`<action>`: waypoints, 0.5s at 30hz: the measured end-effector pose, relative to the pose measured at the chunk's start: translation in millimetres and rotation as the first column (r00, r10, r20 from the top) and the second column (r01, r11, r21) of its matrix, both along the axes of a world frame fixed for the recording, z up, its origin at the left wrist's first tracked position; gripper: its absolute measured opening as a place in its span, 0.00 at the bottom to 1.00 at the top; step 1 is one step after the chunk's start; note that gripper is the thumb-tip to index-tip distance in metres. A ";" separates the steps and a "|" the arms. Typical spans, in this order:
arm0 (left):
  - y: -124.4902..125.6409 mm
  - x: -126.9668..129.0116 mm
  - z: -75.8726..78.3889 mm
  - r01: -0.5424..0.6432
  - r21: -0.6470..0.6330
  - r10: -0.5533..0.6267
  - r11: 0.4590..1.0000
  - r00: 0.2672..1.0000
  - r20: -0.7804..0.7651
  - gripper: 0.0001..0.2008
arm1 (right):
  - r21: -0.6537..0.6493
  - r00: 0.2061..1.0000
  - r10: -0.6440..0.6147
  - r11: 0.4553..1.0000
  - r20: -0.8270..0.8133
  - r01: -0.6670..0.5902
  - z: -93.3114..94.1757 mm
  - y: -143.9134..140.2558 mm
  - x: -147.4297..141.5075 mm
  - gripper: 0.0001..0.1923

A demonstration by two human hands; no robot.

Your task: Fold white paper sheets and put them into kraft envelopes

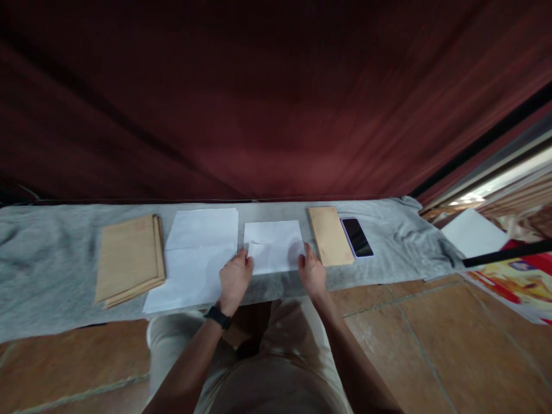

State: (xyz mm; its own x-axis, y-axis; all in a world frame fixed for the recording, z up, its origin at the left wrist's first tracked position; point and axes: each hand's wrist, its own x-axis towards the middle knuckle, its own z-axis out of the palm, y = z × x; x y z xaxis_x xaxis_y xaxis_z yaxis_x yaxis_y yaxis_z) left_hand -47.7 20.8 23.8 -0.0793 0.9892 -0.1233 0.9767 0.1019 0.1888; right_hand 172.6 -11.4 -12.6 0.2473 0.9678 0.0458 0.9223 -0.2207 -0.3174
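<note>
A folded white sheet of paper (276, 244) lies on the grey cloth (52, 270) in front of me. My left hand (235, 277), with a black watch on the wrist, pinches its lower left corner, which is lifted a little. My right hand (311, 270) rests on the sheet's right edge, fingers pressed on the paper. A stack of flat white sheets (194, 259) lies just left of my left hand.
A pile of brown envelopes (128, 259) lies at the left. To the right of the folded sheet are a single brown envelope (330, 236) and a phone (357, 237). Dark red curtain hangs behind. Tiled floor and loose papers (474, 233) are at the right.
</note>
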 end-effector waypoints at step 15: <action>13.7 6.1 -0.1 0.028 0.025 -0.027 0.999 0.998 -0.052 0.17 | -0.039 0.994 -0.034 0.999 0.104 0.038 1.6 19.0 -5.4 0.21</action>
State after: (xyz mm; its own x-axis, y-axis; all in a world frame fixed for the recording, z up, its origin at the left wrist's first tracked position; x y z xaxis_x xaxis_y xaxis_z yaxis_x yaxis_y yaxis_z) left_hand -41.6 34.5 23.7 -0.0578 0.9939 -0.0943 0.9876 0.0707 0.1401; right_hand 167.2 7.6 -11.0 0.2784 0.9599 0.0338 0.9408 -0.2654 -0.2107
